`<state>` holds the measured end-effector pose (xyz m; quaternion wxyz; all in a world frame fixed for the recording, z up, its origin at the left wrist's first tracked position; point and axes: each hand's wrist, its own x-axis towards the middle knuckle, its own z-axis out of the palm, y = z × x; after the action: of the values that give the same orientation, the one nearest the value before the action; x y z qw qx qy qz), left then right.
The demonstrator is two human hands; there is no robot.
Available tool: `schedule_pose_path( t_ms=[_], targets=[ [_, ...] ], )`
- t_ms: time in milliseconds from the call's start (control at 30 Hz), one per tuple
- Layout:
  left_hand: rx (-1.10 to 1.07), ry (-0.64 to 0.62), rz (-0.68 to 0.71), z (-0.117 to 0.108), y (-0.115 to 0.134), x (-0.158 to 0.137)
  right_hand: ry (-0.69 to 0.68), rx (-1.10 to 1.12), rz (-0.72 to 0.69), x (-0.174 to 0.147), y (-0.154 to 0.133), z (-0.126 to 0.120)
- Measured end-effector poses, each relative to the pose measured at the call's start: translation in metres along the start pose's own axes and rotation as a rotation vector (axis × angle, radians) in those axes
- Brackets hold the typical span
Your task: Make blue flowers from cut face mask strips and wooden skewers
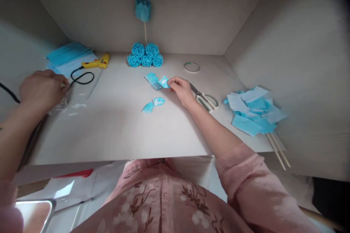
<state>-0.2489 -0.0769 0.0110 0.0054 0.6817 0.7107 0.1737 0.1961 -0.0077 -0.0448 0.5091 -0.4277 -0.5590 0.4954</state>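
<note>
My right hand (180,89) pinches a small light-blue fabric petal (164,82) that has a white strip stuck on it. Touching or just beyond that petal lies a crumpled blue piece (153,80). Two more blue petals (148,107) rest on the table nearer to me, one with white strips on it. At the left, my left hand (45,89) is closed over a patch of small whitish scraps (79,106); what its fingertips hold, if anything, is hidden. Scissors (207,101) with white handles lie just right of my right hand.
Rolled blue fabric roses (146,61) are stacked at the back, below a blue flower (143,10) on a stick. Blue face masks (68,56) and a yellow glue gun (95,62) lie back left. A thin ring (191,67), cut blue fabric (254,111) and wooden sticks (277,151) are rightward.
</note>
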Motion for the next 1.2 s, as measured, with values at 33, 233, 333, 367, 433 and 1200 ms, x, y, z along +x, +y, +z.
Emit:
schedule_pose_path(
  t_ms=[33, 233, 333, 367, 433, 1200],
  targets=[
    [-0.012, 0.089, 0.011, 0.001, 0.009, -0.003, -0.001, -0.011, -0.010, 0.000, 0.000, 0.000],
    [-0.113, 0.193, 0.171, 0.017, 0.097, -0.003, 0.000, -0.076, -0.051, -0.001, 0.001, 0.002],
    [-0.146, 0.161, 0.196, 0.033, 0.149, 0.004, 0.004, -0.091, -0.060, -0.001, 0.002, 0.002],
    [-0.224, 0.161, 0.188, 0.039, 0.167, 0.006, 0.006, -0.091, -0.063, -0.002, 0.002, 0.002],
    [-0.381, 0.120, 0.192, 0.052, 0.201, 0.008, 0.007, -0.094, -0.071, -0.002, 0.001, 0.002],
    [-0.613, 0.047, 0.202, 0.097, 0.247, 0.009, -0.039, -0.021, -0.074, -0.010, -0.004, 0.010]
  ],
)
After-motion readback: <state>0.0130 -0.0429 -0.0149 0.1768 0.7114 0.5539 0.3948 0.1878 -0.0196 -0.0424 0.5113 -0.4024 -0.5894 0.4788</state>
